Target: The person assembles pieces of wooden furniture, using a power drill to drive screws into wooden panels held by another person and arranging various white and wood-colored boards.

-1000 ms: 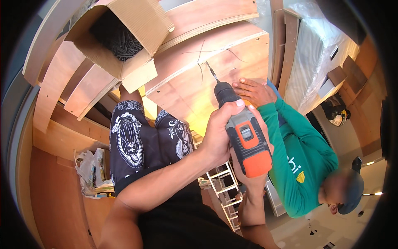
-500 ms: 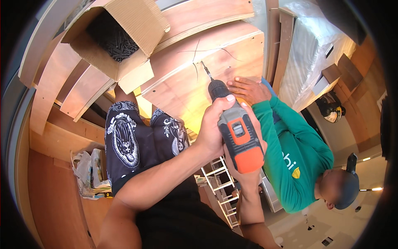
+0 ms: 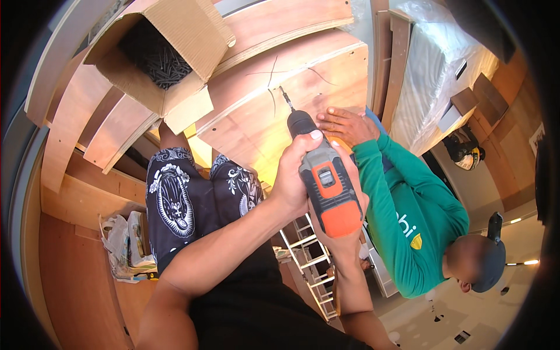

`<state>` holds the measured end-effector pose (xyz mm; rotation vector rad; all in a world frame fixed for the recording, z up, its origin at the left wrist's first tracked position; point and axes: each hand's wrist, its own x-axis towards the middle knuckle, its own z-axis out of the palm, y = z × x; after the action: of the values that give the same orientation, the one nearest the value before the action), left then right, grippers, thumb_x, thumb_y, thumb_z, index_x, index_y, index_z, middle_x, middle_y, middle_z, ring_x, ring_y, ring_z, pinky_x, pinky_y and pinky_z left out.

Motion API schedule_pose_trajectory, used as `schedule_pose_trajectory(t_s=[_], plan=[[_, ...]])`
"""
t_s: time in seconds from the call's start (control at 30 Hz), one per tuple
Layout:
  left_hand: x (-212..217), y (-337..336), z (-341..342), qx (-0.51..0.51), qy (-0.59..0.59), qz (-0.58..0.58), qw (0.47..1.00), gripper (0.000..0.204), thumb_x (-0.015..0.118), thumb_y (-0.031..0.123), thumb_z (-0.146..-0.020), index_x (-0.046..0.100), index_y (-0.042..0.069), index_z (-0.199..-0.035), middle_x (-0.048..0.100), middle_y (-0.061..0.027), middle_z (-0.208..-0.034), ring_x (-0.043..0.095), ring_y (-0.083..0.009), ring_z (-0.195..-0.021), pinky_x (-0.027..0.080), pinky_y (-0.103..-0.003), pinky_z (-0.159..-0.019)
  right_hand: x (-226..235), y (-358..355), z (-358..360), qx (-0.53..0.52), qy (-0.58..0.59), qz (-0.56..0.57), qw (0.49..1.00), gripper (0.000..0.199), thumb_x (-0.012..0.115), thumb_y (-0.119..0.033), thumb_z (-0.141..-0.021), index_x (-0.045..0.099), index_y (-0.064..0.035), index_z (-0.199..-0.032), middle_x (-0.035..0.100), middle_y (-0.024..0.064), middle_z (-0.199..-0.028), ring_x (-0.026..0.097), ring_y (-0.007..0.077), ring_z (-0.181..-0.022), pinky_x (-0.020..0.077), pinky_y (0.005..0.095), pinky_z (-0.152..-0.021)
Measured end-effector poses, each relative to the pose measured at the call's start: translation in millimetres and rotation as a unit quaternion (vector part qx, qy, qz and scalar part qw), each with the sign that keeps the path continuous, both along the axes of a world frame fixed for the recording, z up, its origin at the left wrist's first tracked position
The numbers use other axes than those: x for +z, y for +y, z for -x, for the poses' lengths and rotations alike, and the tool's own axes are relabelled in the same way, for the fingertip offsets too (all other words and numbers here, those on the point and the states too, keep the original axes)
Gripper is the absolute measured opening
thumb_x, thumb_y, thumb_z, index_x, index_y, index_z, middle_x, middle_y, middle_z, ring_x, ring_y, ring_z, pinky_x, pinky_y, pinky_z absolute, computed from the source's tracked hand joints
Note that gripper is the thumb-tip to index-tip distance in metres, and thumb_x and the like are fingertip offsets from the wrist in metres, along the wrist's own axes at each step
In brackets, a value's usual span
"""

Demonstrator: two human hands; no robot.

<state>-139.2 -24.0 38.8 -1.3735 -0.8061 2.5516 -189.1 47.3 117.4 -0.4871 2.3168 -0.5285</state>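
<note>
A cordless drill (image 3: 317,157) in grey, black and orange points away from me, a thin bit in its chuck. The bit's tip meets the plywood panel (image 3: 251,125) close to its edge seam. My left hand (image 3: 290,173) clasps the drill's body from the left, thumb on top behind the chuck. My right hand (image 3: 340,240) grips it from below and behind, partly hidden by the drill. Beside the chuck, a co-worker's hand (image 3: 350,125) lies flat on the panel. Dark pencil-like curves and small holes mark the wood.
An open cardboard box (image 3: 192,41) of dark screws sits on plywood strips at upper left. The co-worker in a green sleeve (image 3: 379,198) leans in from the right. A ladder (image 3: 306,251) stands below. Plastic bags (image 3: 119,239) lie at left, a plastic-wrapped block (image 3: 429,70) at upper right.
The drill and both my hands have shifted slightly left and up in the picture, the bit still at the panel. The co-worker's hand stays on the wood.
</note>
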Motion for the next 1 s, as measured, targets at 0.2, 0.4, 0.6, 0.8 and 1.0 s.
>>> schedule_pose_trajectory(t_s=[0.2, 0.4, 0.6, 0.8, 1.0], plan=[[-10.2, 5.1, -7.0, 0.055, 0.054, -0.018, 0.997, 0.034, 0.056, 0.04, -0.095, 0.056, 0.006, -0.099, 0.065, -0.0074, -0.083, 0.066, -0.0165, -0.069, 0.056, -0.032, -0.065, -0.8, -2.5, 4.3, 0.003, -0.019, -0.015, 1.0, 0.071, 0.071, -0.005, -0.077, 0.049, -0.0029, -0.145, 0.072, 0.0159, -0.094, 0.074, 0.024, -0.08, 0.0562, 0.032, -0.074], [-11.0, 4.6, -5.5, 0.045, 0.053, -0.009, 0.998, 0.035, 0.055, 0.039, -0.096, 0.055, 0.005, -0.102, 0.065, -0.0075, -0.084, 0.066, -0.0171, -0.071, 0.056, -0.032, -0.066, -4.5, -3.9, 7.7, 0.002, -0.025, -0.023, 0.999, 0.072, 0.073, -0.005, -0.076, 0.049, -0.003, -0.145, 0.072, 0.0171, -0.095, 0.074, 0.0245, -0.081, 0.0562, 0.0321, -0.074], [-12.9, 8.0, 1.6, -0.001, 0.003, 0.005, 1.0, 0.048, 0.054, 0.05, -0.09, 0.058, 0.003, -0.095, 0.066, -0.0111, -0.078, 0.066, -0.0213, -0.063, 0.057, -0.034, -0.06, -3.1, -9.2, 17.7, -0.001, -0.054, -0.05, 0.997, 0.066, 0.072, -0.006, -0.08, 0.05, -0.0038, -0.143, 0.071, 0.0157, -0.102, 0.073, 0.0248, -0.087, 0.0547, 0.0335, -0.079], [-14.4, 3.3, 2.8, 0.046, 0.012, -0.018, 0.999, 0.038, 0.053, 0.041, -0.095, 0.056, 0.004, -0.102, 0.065, -0.0087, -0.084, 0.066, -0.0178, -0.071, 0.055, -0.032, -0.065, -1.3, -20.3, 23.7, -0.032, -0.098, -0.065, 0.993, 0.064, 0.071, -0.005, -0.082, 0.051, -0.0039, -0.142, 0.071, 0.0159, -0.103, 0.073, 0.0223, -0.087, 0.0543, 0.0326, -0.078], [-19.1, -0.2, 8.2, -0.006, -0.012, 0.006, 1.0, 0.045, 0.056, 0.049, -0.089, 0.057, 0.005, -0.097, 0.065, -0.0119, -0.081, 0.068, -0.0248, -0.074, 0.058, -0.038, -0.07, -7.9, -21.1, 26.3, -0.027, -0.09, -0.071, 0.993, 0.064, 0.072, -0.005, -0.082, 0.051, -0.0056, -0.143, 0.072, 0.0156, -0.103, 0.073, 0.0217, -0.088, 0.0546, 0.0322, -0.079]])
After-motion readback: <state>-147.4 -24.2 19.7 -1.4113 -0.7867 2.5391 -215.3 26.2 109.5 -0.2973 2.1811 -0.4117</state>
